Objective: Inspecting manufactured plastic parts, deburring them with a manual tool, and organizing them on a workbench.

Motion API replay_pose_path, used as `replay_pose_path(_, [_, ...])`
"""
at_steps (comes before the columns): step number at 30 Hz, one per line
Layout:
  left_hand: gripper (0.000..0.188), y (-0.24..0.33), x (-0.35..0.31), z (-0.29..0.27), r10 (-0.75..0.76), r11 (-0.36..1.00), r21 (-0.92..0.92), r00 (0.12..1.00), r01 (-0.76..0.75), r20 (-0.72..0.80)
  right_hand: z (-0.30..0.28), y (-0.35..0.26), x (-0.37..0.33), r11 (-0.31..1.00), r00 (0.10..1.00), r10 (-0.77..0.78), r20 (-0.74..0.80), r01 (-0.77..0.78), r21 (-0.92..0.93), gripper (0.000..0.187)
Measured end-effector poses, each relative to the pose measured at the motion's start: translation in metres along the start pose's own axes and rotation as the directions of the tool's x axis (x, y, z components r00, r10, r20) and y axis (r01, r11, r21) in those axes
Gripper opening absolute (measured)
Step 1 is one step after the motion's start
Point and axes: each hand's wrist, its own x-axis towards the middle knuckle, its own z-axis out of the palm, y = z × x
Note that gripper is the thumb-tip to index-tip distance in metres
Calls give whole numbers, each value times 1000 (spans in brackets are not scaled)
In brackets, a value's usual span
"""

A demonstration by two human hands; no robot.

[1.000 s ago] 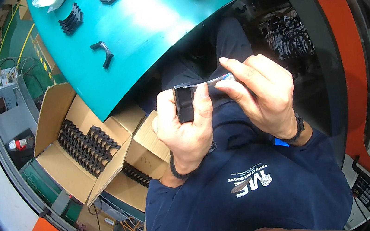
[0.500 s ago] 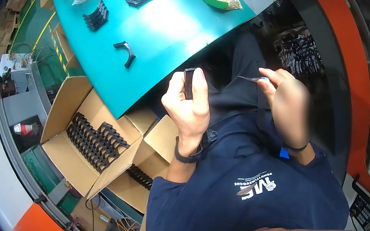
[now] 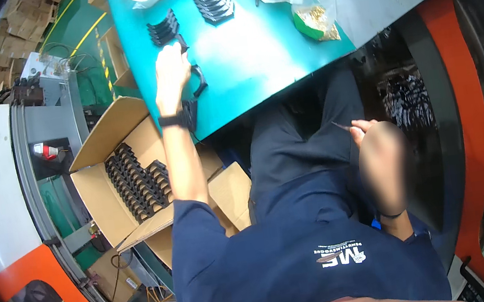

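One black bracket point(image 3: 181, 41) sits at the fingertips of the left hand point(image 3: 172, 78), whose fingers are bent over the table; its underside is hidden, so I cannot tell whether it grips the piece or only touches it. The right hand point(image 3: 380, 160), blurred, pinches one thin pointed tool point(image 3: 342, 126) above the lap. One loose curved piece point(image 3: 201, 80) lies just beside the left hand. Two nested rows stand beyond: a short row point(image 3: 163, 28) of perhaps four or five and a longer row point(image 3: 212, 2). One clear bag point(image 3: 317, 20) holds gold bits. The tabletop point(image 3: 253, 48) is glossy teal, grey toward the right. Beside it, one open carton point(image 3: 102, 203) holds overlapping black parts point(image 3: 139, 183); yellow lines cross the green floor point(image 3: 88, 70).
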Motion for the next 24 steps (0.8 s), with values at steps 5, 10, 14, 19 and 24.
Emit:
replay_pose_path(5, [21, -46, 26, 32, 49, 999, -14, 985, -47, 167, 5, 8, -1, 998, 998, 56, 11, -57, 17, 14])
replay_pose_path(10, [24, -38, 35, 26, -47, 986, 154, 996, 59, -78, 13, 13, 2, 996, 997, 74, 20, -75, 39, 15])
replay_pose_path(14, [28, -18, 16, 18, -201, 917, 283, 938, 281, -283, 17, 14, 4, 997, 996, 72, 44, -73, 36, 17])
replay_pose_path(19, [43, 60, -35, -12, -618, 770, -135, 781, 624, 87, 26, 16, 6, 995, 994, 98, 41, -98, 11, 22])
replay_pose_path(24, [18, 119, -81, -18, -375, 917, -166, 926, 362, -51, 29, 15, 11, 984, 982, 140, 128, -152, 91, 20])
